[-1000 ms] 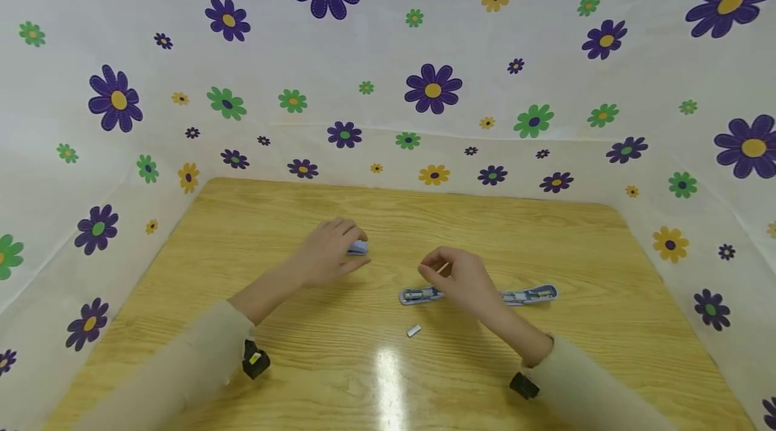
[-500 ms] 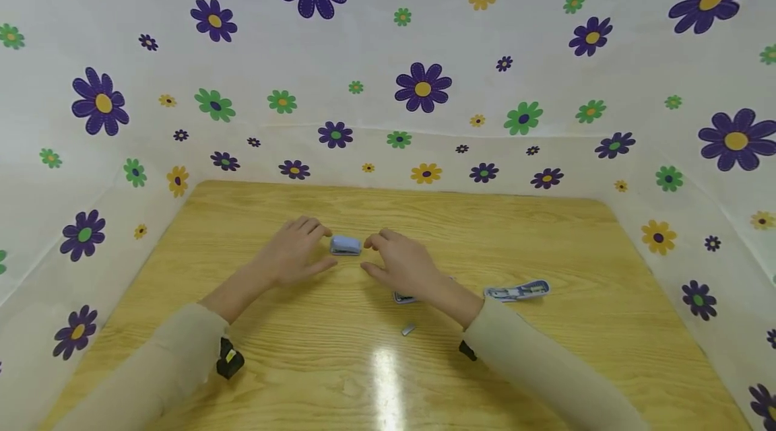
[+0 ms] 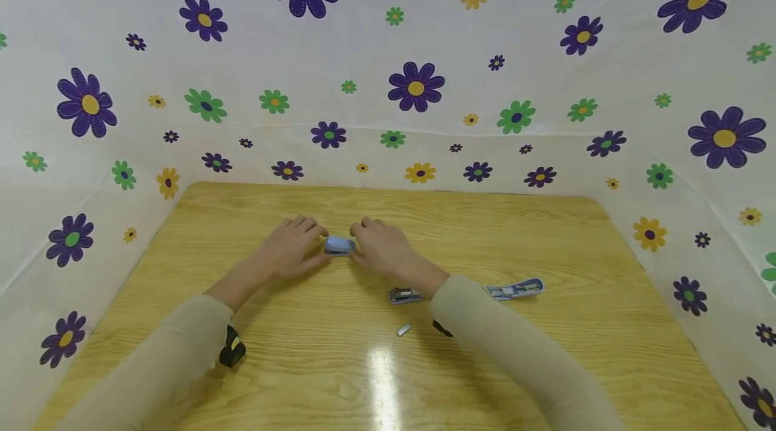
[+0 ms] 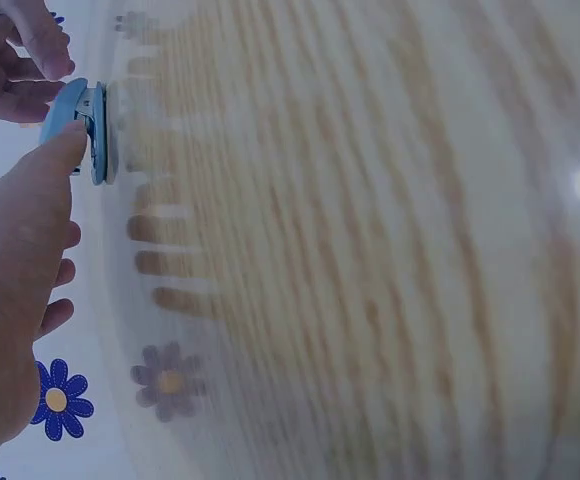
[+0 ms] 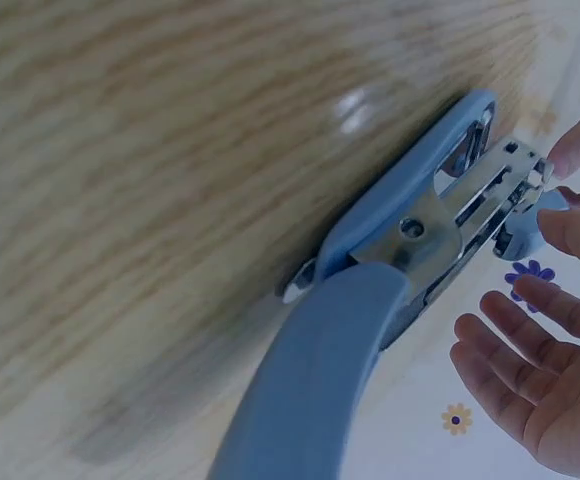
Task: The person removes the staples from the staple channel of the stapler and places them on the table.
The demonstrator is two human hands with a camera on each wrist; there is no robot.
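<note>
A small light-blue stapler (image 3: pixel 339 246) stands near the middle of the table between both hands. My left hand (image 3: pixel 287 249) holds its left end; in the left wrist view the left thumb (image 4: pixel 62 150) lies on the stapler (image 4: pixel 65 108), with other fingers extended beyond. My right hand (image 3: pixel 384 252) holds the right end with thumb and fingertips. A second light-blue stapler (image 3: pixel 515 289) lies unfolded beneath the right forearm, its middle hidden in the head view. In the right wrist view, the unfolded stapler (image 5: pixel 405 185) shows its metal magazine. Nearer me is a small staple strip (image 3: pixel 403 330).
The wood-grain table (image 3: pixel 291 363) is enclosed at the back and sides by a white flowered cloth (image 3: pixel 364 34). Black wrist cameras show at the left cuff (image 3: pixel 232 348) and right cuff (image 3: pixel 442 328).
My right hand has moved left from above the unfolded stapler to the small stapler. The left hand drew back from it, then came into contact again. The head view has shifted slightly.
</note>
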